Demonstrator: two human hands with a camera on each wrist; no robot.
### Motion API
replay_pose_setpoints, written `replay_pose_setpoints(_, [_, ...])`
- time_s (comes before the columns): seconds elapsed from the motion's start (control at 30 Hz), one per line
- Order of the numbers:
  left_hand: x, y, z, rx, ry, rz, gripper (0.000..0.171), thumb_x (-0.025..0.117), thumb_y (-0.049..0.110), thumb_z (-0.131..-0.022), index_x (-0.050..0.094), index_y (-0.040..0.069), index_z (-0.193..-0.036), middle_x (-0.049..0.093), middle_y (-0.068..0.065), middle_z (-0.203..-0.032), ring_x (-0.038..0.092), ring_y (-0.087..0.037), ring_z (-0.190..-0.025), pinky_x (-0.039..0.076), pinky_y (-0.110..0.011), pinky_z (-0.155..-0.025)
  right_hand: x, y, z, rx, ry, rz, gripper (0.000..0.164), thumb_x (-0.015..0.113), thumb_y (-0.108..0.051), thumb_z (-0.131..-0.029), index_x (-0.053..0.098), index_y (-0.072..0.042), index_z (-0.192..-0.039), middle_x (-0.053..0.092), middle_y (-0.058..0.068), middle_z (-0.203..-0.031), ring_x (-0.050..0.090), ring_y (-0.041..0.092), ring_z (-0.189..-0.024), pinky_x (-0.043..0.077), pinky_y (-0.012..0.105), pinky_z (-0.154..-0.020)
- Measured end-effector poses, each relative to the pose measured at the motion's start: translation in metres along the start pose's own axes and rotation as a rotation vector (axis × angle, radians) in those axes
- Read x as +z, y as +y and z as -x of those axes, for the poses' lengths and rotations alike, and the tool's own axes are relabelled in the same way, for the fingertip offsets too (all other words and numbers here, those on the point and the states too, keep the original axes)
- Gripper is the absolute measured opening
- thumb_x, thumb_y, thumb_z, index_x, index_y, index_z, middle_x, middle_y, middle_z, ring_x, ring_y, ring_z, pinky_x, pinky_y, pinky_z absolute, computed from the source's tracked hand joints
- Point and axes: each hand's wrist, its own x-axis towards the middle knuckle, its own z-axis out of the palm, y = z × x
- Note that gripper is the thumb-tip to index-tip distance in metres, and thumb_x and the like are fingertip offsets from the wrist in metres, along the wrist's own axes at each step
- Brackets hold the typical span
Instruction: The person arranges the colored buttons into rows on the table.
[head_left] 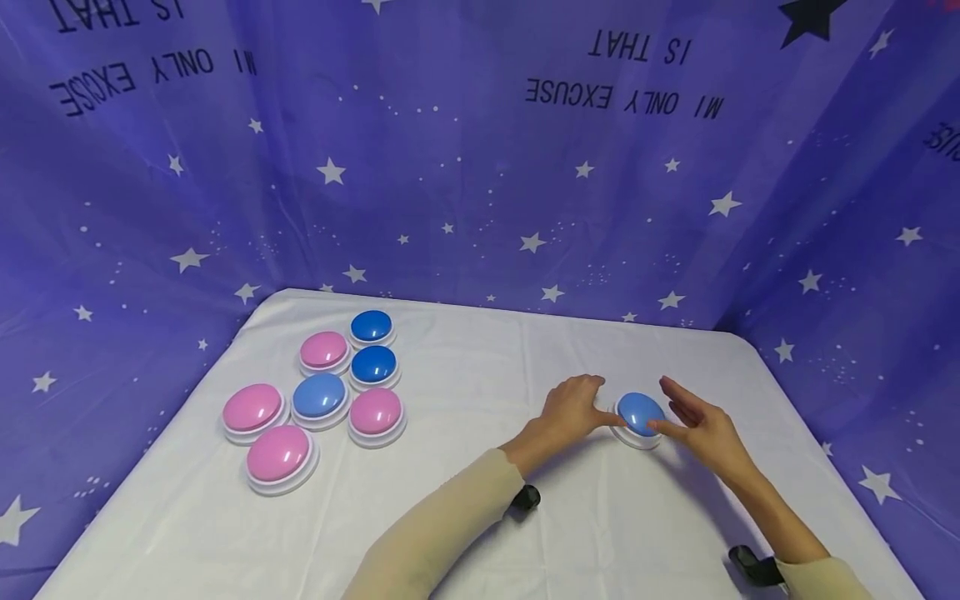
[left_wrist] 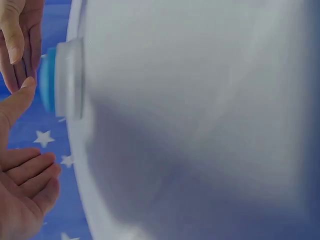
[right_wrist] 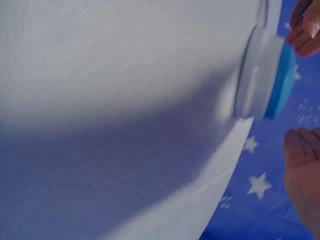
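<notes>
A light blue dome button [head_left: 640, 413] on a round white base sits at the right of the white-covered table. My left hand [head_left: 570, 410] is on its left side, fingers spread and thumb pointing at the dome. On the other side is my right hand [head_left: 705, 429], its fingers extended and its thumb close to the dome's lower right. Both wrist views show the button side-on, with its blue dome [left_wrist: 48, 80] between the hands. Neither hand is curled round it. Whether the thumbs touch the dome, I cannot tell.
At the left of the table stands a cluster of similar buttons: several pink ones such as this pink button [head_left: 277, 454], two dark blue ones [head_left: 373, 364] and one light blue [head_left: 320, 395]. A purple star-printed curtain [head_left: 450, 192] surrounds the table's back and sides.
</notes>
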Motion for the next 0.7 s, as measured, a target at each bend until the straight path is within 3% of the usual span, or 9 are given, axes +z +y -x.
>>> replay_pose_setpoints(0.27, [-0.047, -0.017, 0.018, 0.024, 0.012, 0.047, 0.072, 0.078, 0.052, -0.080, 0.061, 0.009, -0.135, 0.063, -0.003, -0.131, 0.060, -0.020, -0.118, 0.049, -0.034, -0.095, 0.024, -0.037, -0.014, -0.023, 0.030, -0.089, 0.072, 0.077, -0.020, -0.089, 0.041, -0.004, -0.149, 0.042, 0.016, -0.151, 0.045, 0.022, -0.134, 0.038, 0.014, -0.100])
replay_pose_setpoints(0.43, [-0.080, -0.037, 0.037, 0.030, 0.042, 0.070, 0.072, 0.079, 0.050, -0.080, 0.060, 0.006, -0.134, 0.063, -0.007, -0.131, 0.059, -0.024, -0.119, 0.048, -0.039, -0.097, 0.050, -0.062, -0.026, -0.078, 0.004, -0.157, 0.070, 0.078, -0.017, -0.087, 0.044, -0.005, -0.148, 0.044, 0.013, -0.150, 0.043, 0.031, -0.136, 0.038, 0.018, -0.102])
replay_pose_setpoints(0.7, [-0.126, -0.071, 0.076, -0.032, 0.088, 0.059, 0.072, 0.082, 0.046, -0.078, 0.060, 0.003, -0.132, 0.062, -0.012, -0.131, 0.057, -0.029, -0.122, 0.046, -0.045, -0.100, 0.098, -0.096, -0.045, -0.171, -0.079, -0.215, 0.070, 0.080, -0.016, -0.085, 0.047, -0.008, -0.147, 0.045, 0.009, -0.150, 0.042, 0.028, -0.138, 0.038, 0.027, -0.106])
